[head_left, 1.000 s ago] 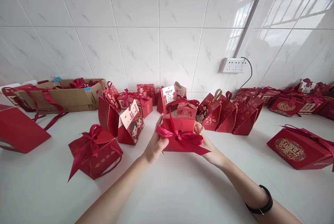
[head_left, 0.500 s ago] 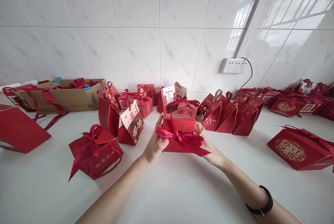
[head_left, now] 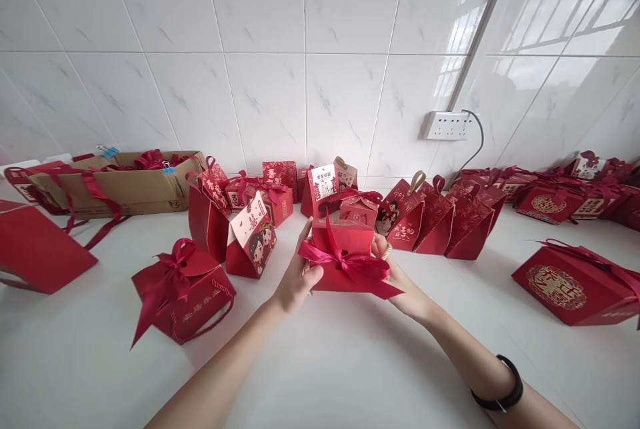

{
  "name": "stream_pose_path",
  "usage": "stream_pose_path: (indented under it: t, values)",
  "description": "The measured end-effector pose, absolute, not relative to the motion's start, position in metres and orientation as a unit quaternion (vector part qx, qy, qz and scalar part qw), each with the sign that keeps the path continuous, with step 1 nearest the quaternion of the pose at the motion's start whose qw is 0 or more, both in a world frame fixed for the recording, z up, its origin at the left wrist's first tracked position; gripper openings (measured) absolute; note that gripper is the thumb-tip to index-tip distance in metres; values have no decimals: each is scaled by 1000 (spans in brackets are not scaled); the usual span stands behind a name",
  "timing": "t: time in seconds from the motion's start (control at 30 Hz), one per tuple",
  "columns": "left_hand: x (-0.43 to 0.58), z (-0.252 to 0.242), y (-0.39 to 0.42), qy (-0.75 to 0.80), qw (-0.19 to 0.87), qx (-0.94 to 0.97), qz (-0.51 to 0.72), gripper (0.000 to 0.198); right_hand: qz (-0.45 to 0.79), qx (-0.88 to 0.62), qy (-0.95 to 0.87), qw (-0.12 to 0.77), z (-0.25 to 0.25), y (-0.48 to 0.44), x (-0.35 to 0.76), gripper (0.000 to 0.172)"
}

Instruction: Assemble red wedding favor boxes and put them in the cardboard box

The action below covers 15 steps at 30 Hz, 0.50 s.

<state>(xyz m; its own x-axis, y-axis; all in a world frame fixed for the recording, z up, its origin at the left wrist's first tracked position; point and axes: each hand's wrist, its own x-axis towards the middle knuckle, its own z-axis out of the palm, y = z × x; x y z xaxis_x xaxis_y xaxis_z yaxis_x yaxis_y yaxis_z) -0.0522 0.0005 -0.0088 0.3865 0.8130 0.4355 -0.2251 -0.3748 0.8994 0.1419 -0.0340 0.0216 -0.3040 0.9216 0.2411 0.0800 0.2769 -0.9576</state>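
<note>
A red gift box point(head_left: 327, 277) is held between my two hands over the white table, with a dark red ribbon bow point(head_left: 345, 262) tied across its front. My left hand point(head_left: 299, 276) grips its left side, thumb on the front near the bow. On the box's right side is my right hand point(head_left: 393, 272), its fingers partly hidden behind the box and the ribbon. A gold twisted cord shows at each side by the fingers. Left of my left forearm stands another red gift box point(head_left: 200, 306) with a bow and a red rope handle.
Several red gift boxes point(head_left: 350, 212) line the wall. A cardboard box point(head_left: 135, 192) of ribbons stands at the back left. A large red box point(head_left: 40, 249) lies at far left, another box point(head_left: 555, 286) at right. A power strip point(head_left: 450, 126) is on the tiled wall.
</note>
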Motion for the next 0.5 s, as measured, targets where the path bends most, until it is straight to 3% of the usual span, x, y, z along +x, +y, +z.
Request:
stream_pose_path:
  t: [0.5]
  values:
    - [-52, -6, -1, 232, 501, 659, 511, 75, 473, -379, -657, 448, 23, -34, 142, 67]
